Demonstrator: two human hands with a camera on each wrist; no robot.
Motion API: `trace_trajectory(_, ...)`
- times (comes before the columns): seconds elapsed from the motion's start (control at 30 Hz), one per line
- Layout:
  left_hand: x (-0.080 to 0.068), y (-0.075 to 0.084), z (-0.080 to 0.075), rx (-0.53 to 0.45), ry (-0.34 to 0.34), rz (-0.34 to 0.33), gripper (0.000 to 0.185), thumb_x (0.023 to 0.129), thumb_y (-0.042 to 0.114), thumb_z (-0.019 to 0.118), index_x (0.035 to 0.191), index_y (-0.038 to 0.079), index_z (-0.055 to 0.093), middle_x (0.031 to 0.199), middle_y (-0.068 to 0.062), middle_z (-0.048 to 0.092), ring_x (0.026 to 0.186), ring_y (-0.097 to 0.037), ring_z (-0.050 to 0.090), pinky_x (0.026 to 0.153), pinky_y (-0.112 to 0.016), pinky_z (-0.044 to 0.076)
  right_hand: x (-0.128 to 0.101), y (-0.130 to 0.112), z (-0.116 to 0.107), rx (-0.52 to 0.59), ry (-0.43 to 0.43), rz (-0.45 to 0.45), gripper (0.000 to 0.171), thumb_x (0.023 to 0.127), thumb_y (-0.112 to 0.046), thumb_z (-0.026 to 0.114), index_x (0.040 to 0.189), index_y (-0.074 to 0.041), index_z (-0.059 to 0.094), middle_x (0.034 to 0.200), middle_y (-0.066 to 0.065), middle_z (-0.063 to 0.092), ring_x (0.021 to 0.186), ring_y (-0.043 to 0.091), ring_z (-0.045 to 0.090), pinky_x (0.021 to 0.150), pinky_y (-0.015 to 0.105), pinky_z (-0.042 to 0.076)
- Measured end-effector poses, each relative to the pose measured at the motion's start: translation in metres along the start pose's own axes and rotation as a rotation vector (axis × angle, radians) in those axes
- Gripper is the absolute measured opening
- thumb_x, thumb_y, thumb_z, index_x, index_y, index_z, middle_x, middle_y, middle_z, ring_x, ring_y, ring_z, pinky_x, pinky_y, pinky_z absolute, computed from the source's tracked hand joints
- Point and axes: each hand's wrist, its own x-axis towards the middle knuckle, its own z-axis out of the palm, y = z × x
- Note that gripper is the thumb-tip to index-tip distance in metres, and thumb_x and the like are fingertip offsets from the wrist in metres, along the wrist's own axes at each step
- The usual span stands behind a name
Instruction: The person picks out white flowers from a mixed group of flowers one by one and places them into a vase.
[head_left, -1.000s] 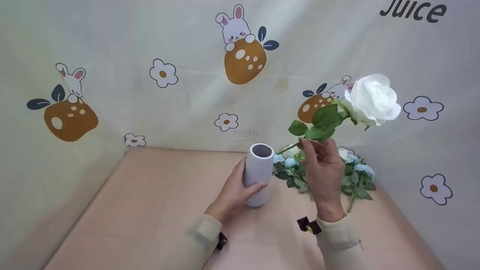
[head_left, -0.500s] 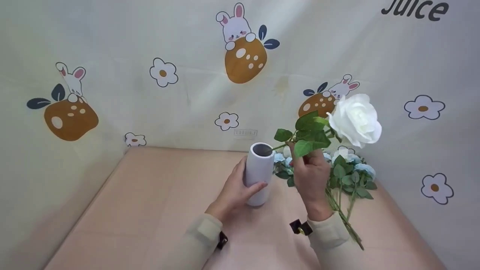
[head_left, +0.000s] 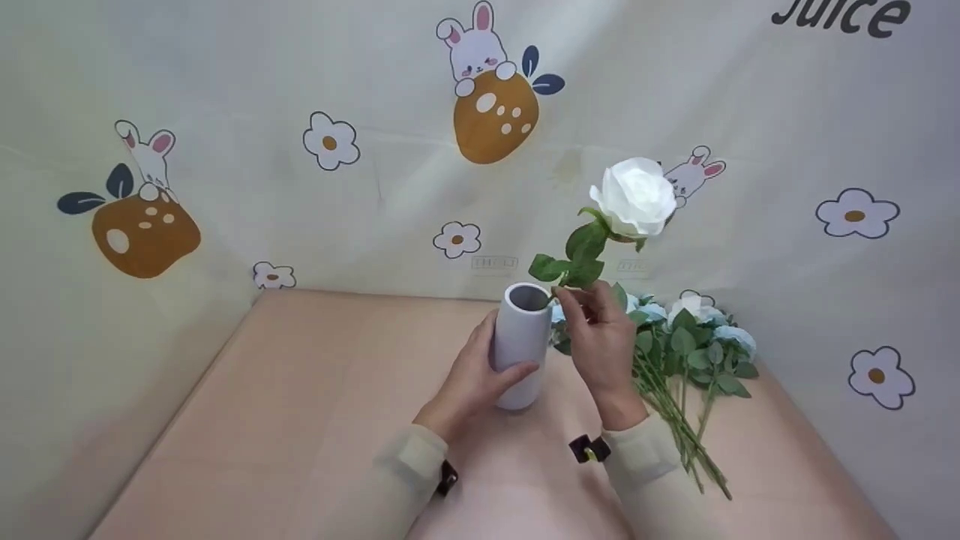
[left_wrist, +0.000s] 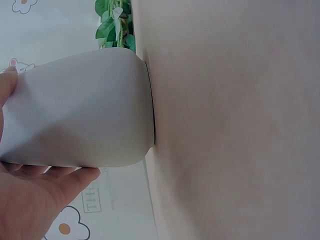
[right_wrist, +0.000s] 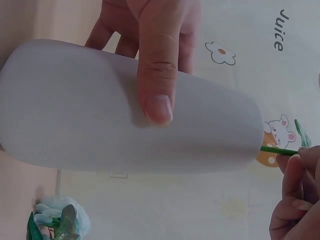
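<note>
The stem of the white artificial rose (head_left: 634,196) has its lower end just inside the mouth of the white vase (head_left: 519,346), so the placing looks begun but not finished: most of the green stem and its leaves (head_left: 574,256) stand above the rim, leaning up and to the right, and the bloom sits high against the printed backdrop (head_left: 330,142). The right hand (head_left: 600,341) pinches the stem between thumb and fingertips just beside the rim; the right wrist view shows the thin green stem (right_wrist: 278,149) meeting the vase's mouth next to those curled fingers. The left hand (head_left: 469,382) wraps around the vase's body, thumb (right_wrist: 156,65) across the front, holding it upright on the peach-coloured table (head_left: 300,405); the left wrist view shows the vase (left_wrist: 85,110) with its base flat on the table. A bunch of blue and white flowers (head_left: 690,334) lies on the table to the right of the vase, none of it in the vase. The rose is full-petalled and clean white; the vase is matte, smooth, cylindrical, rounded at the shoulder and base.
</note>
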Motion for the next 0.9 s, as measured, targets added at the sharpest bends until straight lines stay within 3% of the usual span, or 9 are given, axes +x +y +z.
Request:
trace_trajectory(0.17, 0.000, -0.001, 0.001, 0.015, -0.001, 0.027, 0.101, 0.095, 0.041, 0.088, 0.173, 0.019, 0.027, 0.165, -0.011, 0.048, 0.148, -0.033, 0.054, 0.126, -0.059, 0.045, 0.001, 0.004, 0.010, -0.069, -0.014, 0.024, 0.014, 0.104, -0.024, 0.078, 0.112, -0.013, 0.077, 0.098, 0.007, 0.084, 0.071, 0.012, 0.062, 0.061, 0.020, 0.050)
trace_trajectory(0.37, 0.000, -0.001, 0.000, 0.024, 0.009, 0.051, 0.098, 0.096, 0.038, 0.087, 0.173, 0.019, 0.029, 0.163, -0.012, 0.051, 0.144, -0.032, 0.057, 0.123, -0.058, 0.048, -0.003, 0.008, 0.017, -0.135, -0.039, 0.002, 0.009, 0.103, -0.020, 0.079, 0.105, -0.011, 0.075, 0.089, 0.002, 0.082, 0.067, 0.011, 0.060, 0.059, 0.018, 0.047)
trace_trajectory(0.9, 0.000, -0.004, 0.000, 0.061, 0.023, 0.085, 0.099, 0.096, 0.038, 0.086, 0.173, 0.017, 0.028, 0.166, -0.015, 0.048, 0.145, -0.034, 0.057, 0.122, -0.059, 0.049, -0.005, 0.009, 0.018, -0.156, -0.060, -0.013, 0.010, 0.104, -0.022, 0.078, 0.109, -0.013, 0.078, 0.094, 0.000, 0.080, 0.071, 0.009, 0.061, 0.065, 0.018, 0.050)
